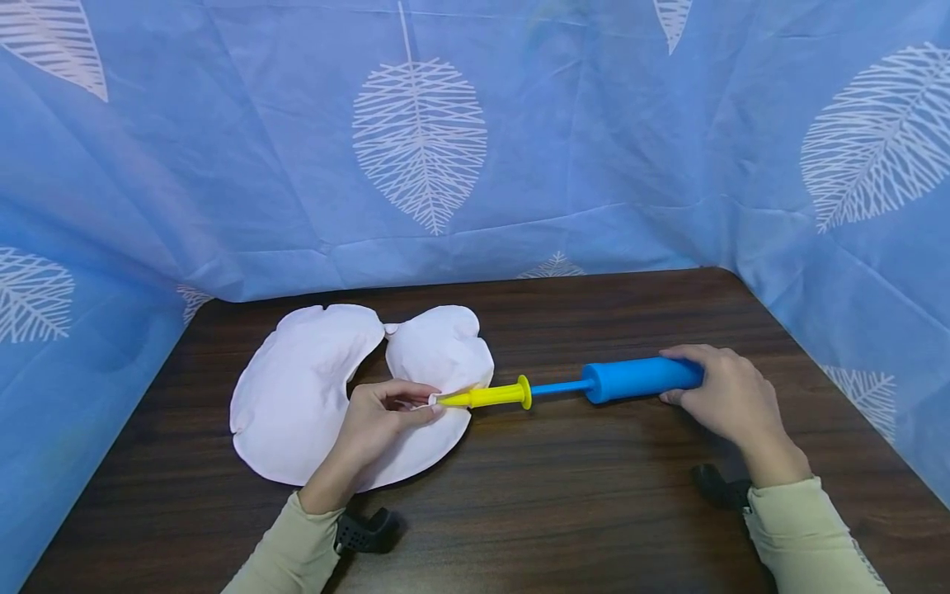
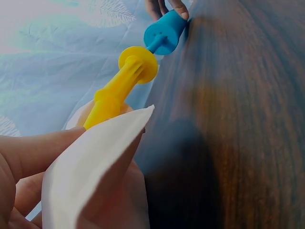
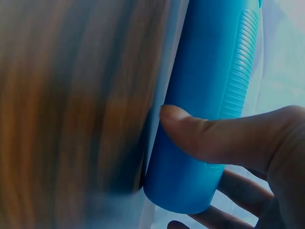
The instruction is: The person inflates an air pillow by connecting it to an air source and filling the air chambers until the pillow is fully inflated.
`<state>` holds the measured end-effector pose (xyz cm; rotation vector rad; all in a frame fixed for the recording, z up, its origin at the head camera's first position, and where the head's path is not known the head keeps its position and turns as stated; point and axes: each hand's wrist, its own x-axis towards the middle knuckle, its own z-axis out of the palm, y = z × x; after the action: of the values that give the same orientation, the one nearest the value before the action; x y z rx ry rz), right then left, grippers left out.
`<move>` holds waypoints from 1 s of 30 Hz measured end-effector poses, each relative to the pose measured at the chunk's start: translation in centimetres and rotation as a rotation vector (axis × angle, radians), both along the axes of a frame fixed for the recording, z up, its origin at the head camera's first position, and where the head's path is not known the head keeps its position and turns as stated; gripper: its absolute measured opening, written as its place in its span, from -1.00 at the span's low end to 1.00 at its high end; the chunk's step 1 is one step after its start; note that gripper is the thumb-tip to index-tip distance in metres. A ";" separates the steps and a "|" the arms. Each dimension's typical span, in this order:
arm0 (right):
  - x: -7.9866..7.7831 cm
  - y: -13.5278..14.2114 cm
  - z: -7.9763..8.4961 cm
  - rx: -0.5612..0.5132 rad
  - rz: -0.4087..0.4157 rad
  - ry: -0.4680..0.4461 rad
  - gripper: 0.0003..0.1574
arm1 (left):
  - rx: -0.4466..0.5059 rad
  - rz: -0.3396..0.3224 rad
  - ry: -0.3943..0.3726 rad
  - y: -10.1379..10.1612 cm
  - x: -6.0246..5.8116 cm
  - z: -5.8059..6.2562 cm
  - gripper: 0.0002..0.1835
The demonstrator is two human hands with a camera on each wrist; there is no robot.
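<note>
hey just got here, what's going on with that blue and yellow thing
Someone is working a hand pump at a puffy white cushion on a dark wooden table. The left hand pinches the cushion where the pump's yellow nozzle meets it; the fingers hide how far the tip goes in. The right hand grips the far end of the blue barrel. Right now the blue rod shows between barrel and nozzle, so the pump is drawn at least partly out.

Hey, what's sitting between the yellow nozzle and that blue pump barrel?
Only a thin blue rod, running from the yellow nozzle's round flange to the blue pump barrel; the head view shows it best.
</note>
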<state>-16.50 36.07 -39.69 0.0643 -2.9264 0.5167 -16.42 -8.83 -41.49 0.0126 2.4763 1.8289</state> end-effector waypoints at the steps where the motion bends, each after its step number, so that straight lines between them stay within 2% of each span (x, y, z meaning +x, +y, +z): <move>1: 0.0 0.4 0.0 0.002 -0.012 -0.001 -0.29 | 0.002 0.004 -0.001 0.0 0.0 0.0 -0.77; 10: 0.0 2.8 0.1 -0.002 -0.111 -0.025 -0.30 | 0.063 0.024 -0.035 -0.2 0.1 0.2 -0.74; 15: 0.1 3.0 -0.1 -0.028 -0.109 -0.025 -0.29 | 0.063 0.017 -0.029 -0.1 0.1 0.2 -0.74; 22: 0.0 1.7 -0.3 -0.078 -0.015 -0.002 -0.30 | 0.030 0.006 -0.009 -0.1 -0.1 0.1 -0.75; 30: 0.2 -3.0 0.1 -0.076 0.131 0.017 -0.29 | 0.023 -0.012 -0.006 -0.1 0.0 0.1 -0.76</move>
<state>-16.30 33.09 -39.62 0.2508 -2.8965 0.6433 -16.37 -8.89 -41.34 0.0229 2.4463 1.8494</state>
